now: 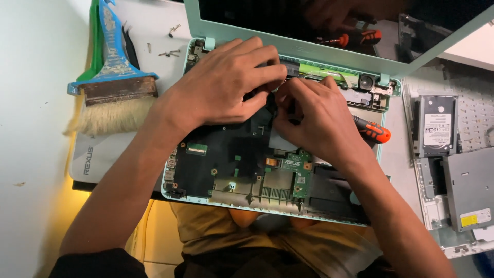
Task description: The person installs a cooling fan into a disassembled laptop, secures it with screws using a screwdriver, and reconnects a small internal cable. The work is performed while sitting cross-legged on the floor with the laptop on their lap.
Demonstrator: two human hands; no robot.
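An opened mint-green laptop base (177,193) lies before me with its dark mainboard (221,159) and a small green circuit board (298,172) exposed. My left hand (226,82) rests on the upper middle of the board, fingers curled and pinching something small that I cannot make out. My right hand (316,121) meets it fingertip to fingertip just right of centre. An orange-and-black screwdriver (373,131) lies under my right hand, only its handle showing; whether the hand grips it is unclear. The laptop screen (309,25) stands open at the top.
A wide blue-handled brush (116,77) lies at the left on a white pad (98,154). Loose screws (172,33) sit above it. At the right lie a hard drive (437,126), a grey optical drive (471,188) and a white laptop cover (476,103).
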